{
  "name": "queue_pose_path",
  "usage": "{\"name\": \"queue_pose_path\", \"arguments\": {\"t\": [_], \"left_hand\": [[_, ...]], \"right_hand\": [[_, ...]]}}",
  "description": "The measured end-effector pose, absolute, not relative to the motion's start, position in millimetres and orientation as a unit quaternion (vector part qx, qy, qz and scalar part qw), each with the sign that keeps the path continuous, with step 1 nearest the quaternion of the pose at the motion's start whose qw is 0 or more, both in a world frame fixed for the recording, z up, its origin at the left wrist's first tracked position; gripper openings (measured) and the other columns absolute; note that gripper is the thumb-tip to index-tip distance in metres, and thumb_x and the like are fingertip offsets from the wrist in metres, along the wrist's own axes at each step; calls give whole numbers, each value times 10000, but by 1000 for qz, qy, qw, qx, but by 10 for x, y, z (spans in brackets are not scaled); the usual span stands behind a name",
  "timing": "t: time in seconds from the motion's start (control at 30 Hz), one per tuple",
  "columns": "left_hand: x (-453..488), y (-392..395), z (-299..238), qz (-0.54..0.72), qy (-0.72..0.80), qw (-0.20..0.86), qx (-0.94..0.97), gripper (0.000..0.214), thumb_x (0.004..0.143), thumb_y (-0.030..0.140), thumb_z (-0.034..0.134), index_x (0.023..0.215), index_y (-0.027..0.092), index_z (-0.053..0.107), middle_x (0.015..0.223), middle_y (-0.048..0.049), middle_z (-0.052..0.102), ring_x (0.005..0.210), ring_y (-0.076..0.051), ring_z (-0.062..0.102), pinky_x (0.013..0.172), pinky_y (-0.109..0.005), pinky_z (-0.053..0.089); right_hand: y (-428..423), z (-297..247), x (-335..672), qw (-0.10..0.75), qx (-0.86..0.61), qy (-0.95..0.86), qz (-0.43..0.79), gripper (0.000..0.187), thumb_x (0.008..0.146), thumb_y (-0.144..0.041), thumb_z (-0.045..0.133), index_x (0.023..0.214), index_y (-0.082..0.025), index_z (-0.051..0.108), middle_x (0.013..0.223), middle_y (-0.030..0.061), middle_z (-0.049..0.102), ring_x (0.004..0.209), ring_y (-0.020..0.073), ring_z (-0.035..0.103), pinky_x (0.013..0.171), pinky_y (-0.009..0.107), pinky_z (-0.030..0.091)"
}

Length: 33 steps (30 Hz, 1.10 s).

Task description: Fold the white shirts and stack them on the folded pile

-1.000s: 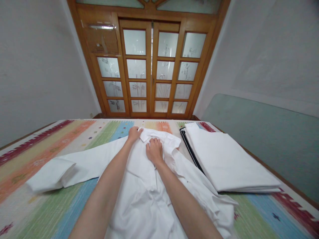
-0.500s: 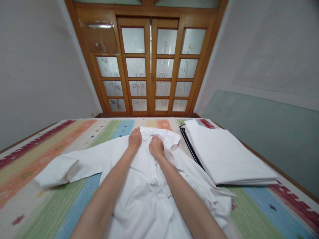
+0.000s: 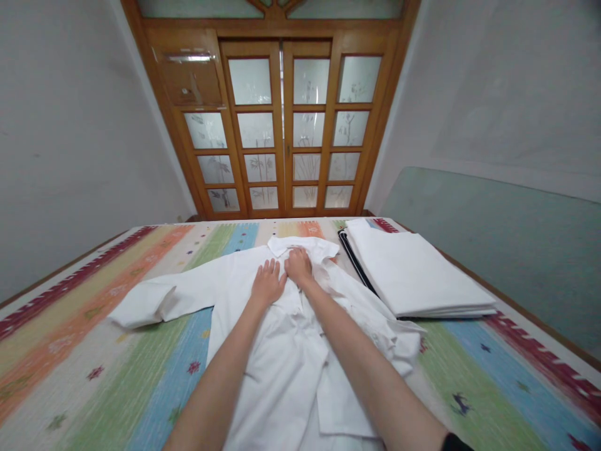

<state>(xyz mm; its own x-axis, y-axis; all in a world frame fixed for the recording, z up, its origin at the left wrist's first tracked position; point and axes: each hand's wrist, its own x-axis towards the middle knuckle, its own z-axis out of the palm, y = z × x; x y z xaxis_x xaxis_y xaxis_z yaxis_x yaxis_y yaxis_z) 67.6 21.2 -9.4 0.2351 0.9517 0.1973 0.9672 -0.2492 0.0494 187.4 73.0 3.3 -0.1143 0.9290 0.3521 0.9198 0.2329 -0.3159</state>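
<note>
A white long-sleeved shirt (image 3: 235,275) lies spread before me, its collar (image 3: 312,246) at the far end. One sleeve reaches out to the left with its end folded over; the right side is bunched and wrinkled. My left hand (image 3: 269,282) rests flat on the shirt's upper front, fingers spread and holding nothing. Just beside it, below the collar, my right hand (image 3: 298,265) is closed with its fingers curled on the shirt's front. My forearms cover part of the shirt's body.
To the right lies a stack of folded white cloth (image 3: 422,272) with a black piece (image 3: 357,260) under its left edge. A striped, patterned cover (image 3: 154,376) lies beneath everything. Beyond are wooden doors with glass panes (image 3: 284,125); a pale green board (image 3: 493,232) borders the right.
My left hand has let go of the collar's left side and moved down and right, flattening on the shirt front. My right hand stays near the collar. The camera view has shifted slightly.
</note>
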Motion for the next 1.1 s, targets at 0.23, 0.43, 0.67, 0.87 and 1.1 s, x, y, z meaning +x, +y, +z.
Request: {"name": "queue_pose_path", "arguments": {"t": [0.23,0.43,0.67,0.87,1.1], "left_hand": [[549,27,-85,-78,-594,-17,-801,611,978,510,263,1510,216,329,1583,-84,298,1478,-275,216,1181,-488,181],[564,16,-12,-74,-597,-31,-798,612,976,516,265,1504,218,343,1587,-85,286,1482,-273,202,1185,-503,167],[606,-6,2,-63,-616,-45,-784,657,972,519,217,1520,168,305,1593,-95,265,1488,-275,179,1187,-507,149],[603,43,-2,-47,-619,-54,-782,689,962,552,189,1538,180,258,1608,-74,222,1493,-272,158,1190,-514,134],[588,139,6,-20,-623,-42,-781,689,958,569,161,1549,219,223,1621,-42,186,1496,-271,141,1191,-519,125]], "right_hand": [[367,90,1932,222,-572,-788,-44,309,869,-145,459,1096,-107,665,1347,178,534,1262,288,394,993,401,392],[-235,290,2276,234,-517,-819,-88,308,835,-142,495,1099,-121,653,1321,162,519,1202,295,401,1006,418,351],[-779,367,2981,235,-623,-735,-126,303,851,-265,535,1106,-121,610,1101,160,592,1029,288,519,904,382,392],[-766,288,3178,206,-631,-748,25,137,858,-290,565,801,-183,629,800,57,668,740,180,579,694,267,395],[-698,586,3069,503,-615,-590,147,341,875,-459,476,687,-193,575,640,12,607,587,152,516,572,254,386]]}}
